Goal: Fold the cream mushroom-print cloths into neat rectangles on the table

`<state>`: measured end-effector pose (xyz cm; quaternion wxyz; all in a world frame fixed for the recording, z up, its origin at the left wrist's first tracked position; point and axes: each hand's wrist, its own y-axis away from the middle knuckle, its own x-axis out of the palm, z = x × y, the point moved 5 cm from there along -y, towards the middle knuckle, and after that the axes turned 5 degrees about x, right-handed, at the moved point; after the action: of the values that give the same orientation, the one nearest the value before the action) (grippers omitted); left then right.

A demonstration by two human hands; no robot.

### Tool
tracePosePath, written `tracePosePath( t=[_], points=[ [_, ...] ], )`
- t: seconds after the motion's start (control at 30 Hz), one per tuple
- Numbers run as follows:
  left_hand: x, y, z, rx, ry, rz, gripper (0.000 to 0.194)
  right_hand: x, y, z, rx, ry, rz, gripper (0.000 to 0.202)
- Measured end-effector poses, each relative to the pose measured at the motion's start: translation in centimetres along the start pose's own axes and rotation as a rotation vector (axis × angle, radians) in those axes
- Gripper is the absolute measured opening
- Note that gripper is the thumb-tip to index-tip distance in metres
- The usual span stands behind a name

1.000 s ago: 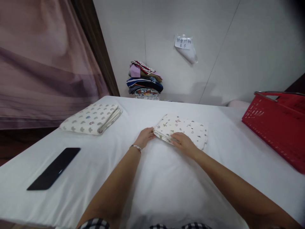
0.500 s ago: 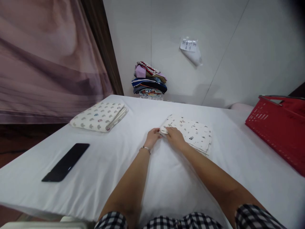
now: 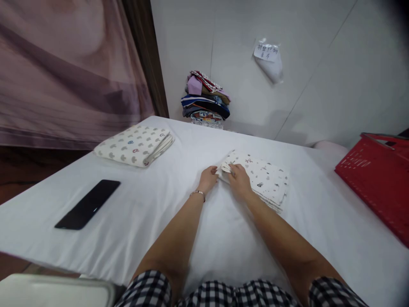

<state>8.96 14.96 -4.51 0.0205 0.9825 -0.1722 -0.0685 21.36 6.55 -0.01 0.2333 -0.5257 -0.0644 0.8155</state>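
Printed cloth (image 3: pixel 268 175) lies folded in a flat, layered rectangle on the table (image 3: pixel 153 204), its near-left corner turned up in a soft roll. The right hand's (image 3: pixel 240 181) fingers pinch that corner; the left hand's (image 3: pixel 208 179) curl beside it, gripping or not, I cannot tell. The step looks like separating layers; the next move seemingly calls for lightly controlling thin, pliable fabric.

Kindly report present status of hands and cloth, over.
Right hand pinching left end of printed cloth. Left hand beside that end. Cloth folded, on table. Red basket apart, to the right.
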Motion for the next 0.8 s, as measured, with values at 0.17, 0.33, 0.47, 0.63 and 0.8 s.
tracePosePath(
  t=[0.17,0.33,0.47,0.63,0.8],
  points=[
    [-0.5,0.0,-0.2,-0.068,0.083,0.018,0.036,1.3,0.6,1.1,-0.115,0.214,0.092,0.036],
    [-0.8,0.0,-0.5,-0.110,0.154,0.062,0.038,1.3,0.9,1.2,-0.113,0.202,0.108,0.038],
    [-0.9,0.1,-0.6,-0.141,0.155,0.089,0.042,1.4,1.1,1.0,-0.106,0.221,0.136,0.038],
    [-1.1,0.7,-1.4,-0.171,0.190,0.213,0.054,1.8,1.2,1.2,-0.097,0.292,0.162,0.038],
    [-1.2,0.7,-1.9,-0.079,0.058,0.299,0.059,1.3,1.2,2.0,-0.088,0.307,0.165,0.037]
  ],
)
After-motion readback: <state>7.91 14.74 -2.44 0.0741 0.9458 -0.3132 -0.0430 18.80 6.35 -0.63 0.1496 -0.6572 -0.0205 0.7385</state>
